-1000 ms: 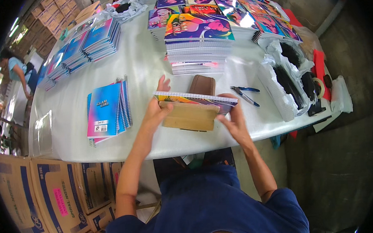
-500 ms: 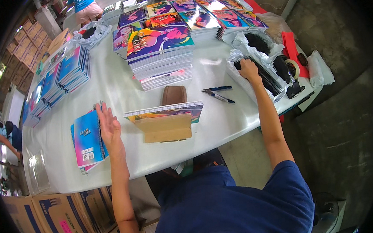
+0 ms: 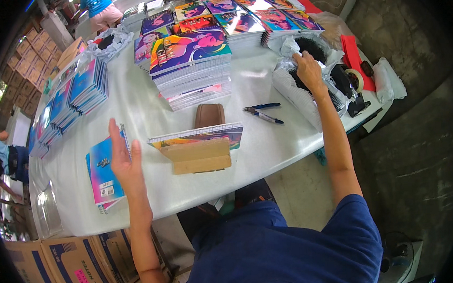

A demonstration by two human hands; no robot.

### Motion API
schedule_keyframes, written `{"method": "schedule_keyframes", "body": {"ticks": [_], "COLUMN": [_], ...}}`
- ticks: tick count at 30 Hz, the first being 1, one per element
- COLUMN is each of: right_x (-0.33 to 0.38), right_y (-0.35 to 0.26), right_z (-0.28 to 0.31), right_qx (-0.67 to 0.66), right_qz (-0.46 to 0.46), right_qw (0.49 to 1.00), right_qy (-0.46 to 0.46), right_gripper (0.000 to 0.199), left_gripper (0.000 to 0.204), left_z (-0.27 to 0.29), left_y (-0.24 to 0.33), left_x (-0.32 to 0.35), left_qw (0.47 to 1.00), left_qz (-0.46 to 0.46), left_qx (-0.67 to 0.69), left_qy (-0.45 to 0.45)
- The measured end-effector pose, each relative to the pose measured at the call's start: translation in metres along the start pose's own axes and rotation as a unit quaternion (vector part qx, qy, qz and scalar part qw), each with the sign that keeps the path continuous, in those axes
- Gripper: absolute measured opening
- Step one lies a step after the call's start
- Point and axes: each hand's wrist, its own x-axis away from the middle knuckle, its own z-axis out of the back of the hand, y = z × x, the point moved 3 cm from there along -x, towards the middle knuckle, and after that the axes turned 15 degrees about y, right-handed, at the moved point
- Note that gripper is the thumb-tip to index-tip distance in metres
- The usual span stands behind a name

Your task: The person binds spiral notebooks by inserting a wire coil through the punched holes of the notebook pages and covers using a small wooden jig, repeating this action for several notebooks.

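My left hand (image 3: 128, 165) is open, fingers stretched, above a small pile of blue-and-pink spiral notebooks (image 3: 104, 172). My right hand (image 3: 309, 73) reaches to the far end of a plastic-lined bundle of black spiral coils (image 3: 335, 102), beside a second plastic-wrapped bundle of black coils (image 3: 311, 50). Its fingers are curled down, and what they pinch, if anything, is hidden. Between my hands, a colourful notebook with a punched edge (image 3: 195, 134) leans on a brown cardboard stand (image 3: 201, 157). A brown block (image 3: 209, 115) lies behind it, and dark-handled pliers (image 3: 263, 113) lie to the right.
A tall stack of colourful notebooks (image 3: 190, 53) stands mid-table, with more stacks behind. Blue notebooks (image 3: 73, 99) line the left side. Tape (image 3: 356, 81) and red material (image 3: 356, 63) lie at the right edge. Cardboard boxes (image 3: 76, 267) stand below left. Other people are in the background.
My right hand has moved away from me, from the near coils toward the far end of the bundle. My left hand has shifted slightly left and nearer me, still open.
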Motion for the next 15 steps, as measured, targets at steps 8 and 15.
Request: {"method": "schedule_keyframes", "body": {"ticks": [8,15], "right_x": [0.03,0.057], "right_y": [-0.157,-0.165], "right_z": [0.122,0.122], "right_qx": [-0.477,-0.54], "right_qz": [-0.078,-0.148], "right_qw": [0.852,0.787], "right_qy": [-0.2,-0.259], "right_gripper": [0.02,0.014], "left_gripper": [0.068,0.045], "left_z": [-0.108,-0.131], "left_y": [0.06,0.04], "left_x": [0.033,0.04], "left_qw": [0.878,0.868], "left_qz": [-0.305,-0.227], "left_qx": [-0.303,-0.292], "left_qy": [-0.21,-0.332]}}
